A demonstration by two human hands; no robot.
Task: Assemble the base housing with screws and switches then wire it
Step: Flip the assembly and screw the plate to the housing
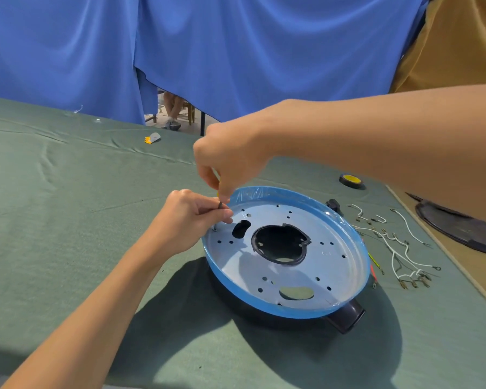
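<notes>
The round base housing (331, 265) lies on the green cloth, a pale metal plate with a blue film-wrapped rim, a black-ringed centre hole and several small holes. A screw (214, 228) stands in a hole at its left edge. Just above that edge my left hand (191, 220) pinches a small dark part (220, 205). My right hand (230, 155) reaches down from above and pinches the same small part with thumb and fingertip; a bit of yellow shows behind its fingers. White wires (399, 248) with terminals lie to the right of the housing.
A black and yellow tape roll (351, 181) sits at the back right. A small black part (333, 204) lies behind the housing. A dark round lid (460, 228) rests on the brown surface at the right. A yellow and grey scrap (152, 138) lies far back. Blue drapes hang behind the table.
</notes>
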